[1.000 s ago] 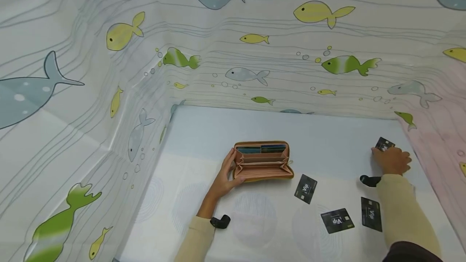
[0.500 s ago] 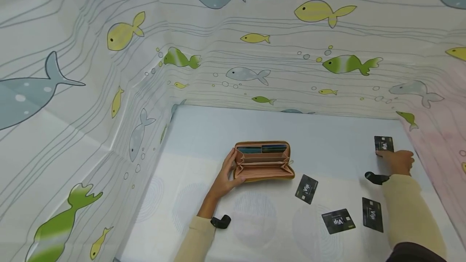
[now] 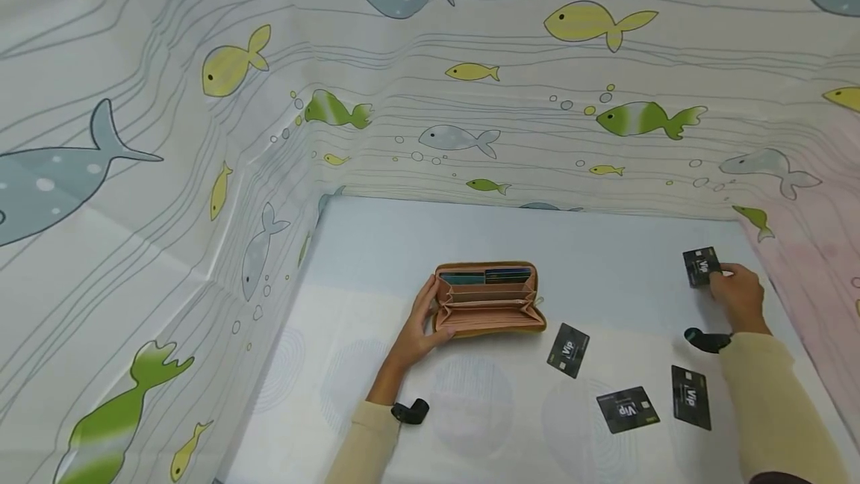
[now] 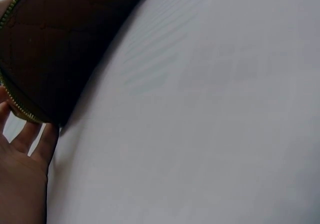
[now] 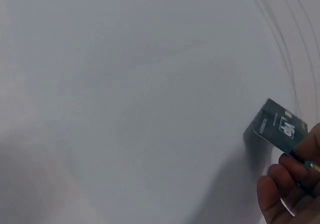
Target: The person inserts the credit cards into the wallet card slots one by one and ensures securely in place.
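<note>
the right hand (image 3: 739, 299) pinches a black card (image 3: 699, 268) between thumb and fingers, the card sticking out ahead of the fingertips and to their left; the right wrist view shows it raised above the table (image 3: 376, 245), with a shadow beneath. the other fingers of that hand are curled in under the thumb.

well to the left of it, the left hand (image 3: 411, 336) is clamped on the left end of a wallet (image 3: 496, 317), fingers along the side and thumb on the near edge. the wallet lies unzipped just right of that hand, its mouth facing up, with cards tucked in the slots at the far side.

three more black cards marked vip lie flat: one (image 3: 568, 350) between the hands, near the wallet's right corner, another (image 3: 628, 410) closer to the body, and the third (image 3: 690, 397) on the near side of the right hand, just left of its sleeve (image 3: 773, 394).
</note>
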`<state>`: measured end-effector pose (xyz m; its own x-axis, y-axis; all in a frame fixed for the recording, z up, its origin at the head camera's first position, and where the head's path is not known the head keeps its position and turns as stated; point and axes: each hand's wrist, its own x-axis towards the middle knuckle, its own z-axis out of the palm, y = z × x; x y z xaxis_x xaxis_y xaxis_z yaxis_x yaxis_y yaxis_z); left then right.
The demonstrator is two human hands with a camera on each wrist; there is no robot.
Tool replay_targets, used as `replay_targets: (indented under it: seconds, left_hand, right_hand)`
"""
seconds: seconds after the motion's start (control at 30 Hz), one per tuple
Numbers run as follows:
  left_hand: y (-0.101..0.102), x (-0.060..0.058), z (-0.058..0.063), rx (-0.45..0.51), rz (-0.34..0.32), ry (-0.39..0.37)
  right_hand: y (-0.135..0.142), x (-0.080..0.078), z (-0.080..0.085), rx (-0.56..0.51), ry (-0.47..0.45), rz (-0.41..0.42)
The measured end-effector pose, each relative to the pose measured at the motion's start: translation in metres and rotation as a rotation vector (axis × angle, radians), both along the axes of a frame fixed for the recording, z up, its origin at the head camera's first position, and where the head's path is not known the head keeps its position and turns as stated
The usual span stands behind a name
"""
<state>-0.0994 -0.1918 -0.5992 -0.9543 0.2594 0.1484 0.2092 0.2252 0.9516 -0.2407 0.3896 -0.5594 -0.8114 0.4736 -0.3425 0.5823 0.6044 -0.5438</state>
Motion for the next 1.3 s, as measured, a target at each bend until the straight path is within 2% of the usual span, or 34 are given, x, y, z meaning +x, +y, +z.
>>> replay_targets:
  seconds: [0.07, 0.17, 0.3, 0.37, 0.5, 0.6, 0.7, 0.97, 1.07, 1.17, 1.3]
  left_hand:
    - [0.001, 0.001, 0.004, -0.006, -0.001, 0.009]
    - [0.003, 0.004, 0.019, -0.008, -0.016, 0.026]
    - [0.003, 0.005, 0.034, -0.012, -0.034, 0.038]
    - [0.004, 0.004, 0.030, -0.014, -0.033, 0.041]
    - [0.003, 0.000, 0.010, -0.022, -0.010, 0.036]
    - [0.001, -0.003, -0.002, -0.016, -0.001, 0.016]
    - [0.000, -0.003, -0.006, 0.003, -0.002, 0.012]
    - [-0.001, -0.003, -0.004, -0.014, -0.007, 0.009]
    - [0.000, -0.002, 0.003, -0.020, -0.009, 0.029]
    - [0.003, 0.001, 0.017, -0.015, -0.019, 0.046]
    - [0.004, 0.005, 0.034, -0.015, -0.028, 0.027]
  right_hand:
    - [-0.001, 0.001, 0.000, 0.009, -0.012, 0.030]
    - [-0.001, 0.002, -0.002, 0.028, -0.008, 0.056]
    - [-0.001, 0.002, -0.006, 0.031, -0.004, 0.150]
    - [-0.001, 0.003, -0.007, 0.003, 0.000, 0.196]
    - [-0.004, 0.006, -0.003, -0.060, 0.036, 0.304]
    - [-0.010, 0.008, 0.003, -0.062, 0.084, 0.410]
    - [-0.017, 0.009, 0.008, -0.037, 0.135, 0.492]
    - [-0.047, 0.010, 0.027, 0.001, 0.267, 0.560]
    - [-0.063, 0.010, 0.038, 0.028, 0.309, 0.587]
    - [-0.079, 0.009, 0.050, 0.049, 0.345, 0.619]
    - [-0.101, 0.010, 0.068, 0.070, 0.401, 0.684]
